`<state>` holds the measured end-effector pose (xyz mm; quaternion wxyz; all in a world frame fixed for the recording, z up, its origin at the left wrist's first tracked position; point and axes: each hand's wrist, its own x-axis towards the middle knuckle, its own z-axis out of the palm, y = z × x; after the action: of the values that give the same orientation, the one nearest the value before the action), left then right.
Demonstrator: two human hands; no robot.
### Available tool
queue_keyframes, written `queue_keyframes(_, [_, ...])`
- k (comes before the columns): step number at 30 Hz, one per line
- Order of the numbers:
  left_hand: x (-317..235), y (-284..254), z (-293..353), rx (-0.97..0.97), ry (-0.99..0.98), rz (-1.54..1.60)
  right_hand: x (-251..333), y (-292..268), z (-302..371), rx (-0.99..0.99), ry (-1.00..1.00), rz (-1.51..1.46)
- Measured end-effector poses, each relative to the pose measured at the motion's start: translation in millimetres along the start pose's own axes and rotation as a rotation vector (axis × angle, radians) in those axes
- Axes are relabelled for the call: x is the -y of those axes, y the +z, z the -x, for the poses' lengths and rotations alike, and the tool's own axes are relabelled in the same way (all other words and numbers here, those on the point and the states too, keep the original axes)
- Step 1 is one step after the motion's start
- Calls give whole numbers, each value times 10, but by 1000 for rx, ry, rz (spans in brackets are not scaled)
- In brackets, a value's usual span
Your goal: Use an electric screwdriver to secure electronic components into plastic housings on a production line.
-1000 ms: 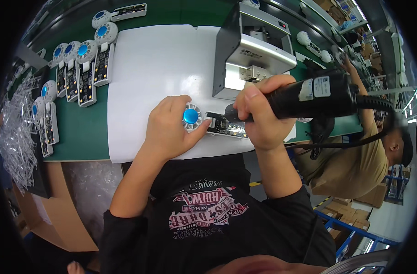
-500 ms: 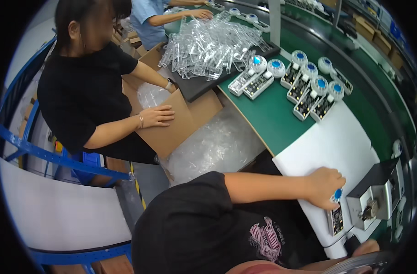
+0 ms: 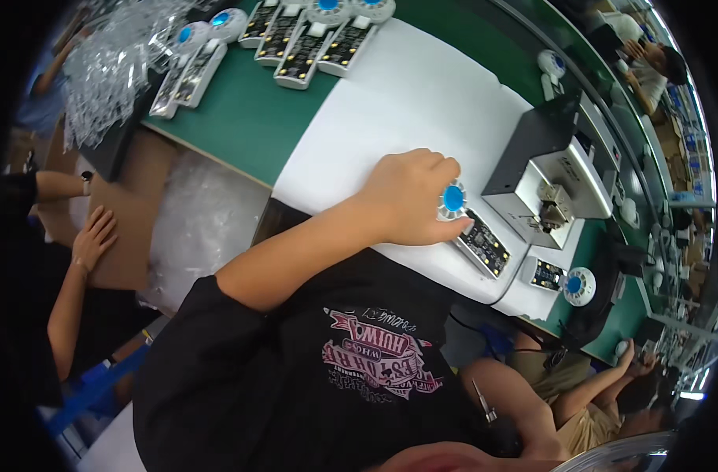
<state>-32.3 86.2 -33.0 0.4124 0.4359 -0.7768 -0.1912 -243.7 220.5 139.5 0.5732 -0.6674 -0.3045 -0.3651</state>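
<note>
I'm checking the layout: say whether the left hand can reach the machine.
Probably yes: beyond the device the left hand holds, only white paper lies before the machine.

From my end I see a heap of clear plastic pieces (image 3: 111, 71) on a black tray (image 3: 127, 141), at the left of the green bench (image 3: 249, 118). Below it I make out a cardboard box (image 3: 135, 212) and, just beside that, clear plastic film (image 3: 202, 224). A co-worker's hand (image 3: 95, 236) rests on the box; a band (image 3: 86, 181) circles another wrist nearby. I have a blue bar (image 3: 99, 385) crossing the lower left. At the right I get a person in tan (image 3: 595, 433) and, farther up, a person in white (image 3: 646, 86).
</note>
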Motion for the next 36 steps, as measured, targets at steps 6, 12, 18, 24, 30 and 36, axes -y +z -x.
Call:
queue_keyframes(6, [-70, 27, -19, 1, 39, -31, 63, -796, 495, -286, -163, 468])
queue_keyframes(12, [-54, -30, 14, -58, 32, -44, -535, -1173, 462, -1310, 42, 1389])
queue_keyframes(18, [-45, -51, -37, -61, 37, -59, -417, -1123, 417, -1386, 174, 1177])
queue_keyframes(24, [-52, -52, -5, -43, 22, -61, -566, -1218, 356, -1366, -28, 1409])
queue_keyframes(30, [-42, -45, 26, -60, 30, -66, -524, -1105, 409, -1367, 206, 1166])
queue_keyframes(36, [-35, -22, 15, -40, 18, -65, -792, -740, 455, -1310, 206, 933])
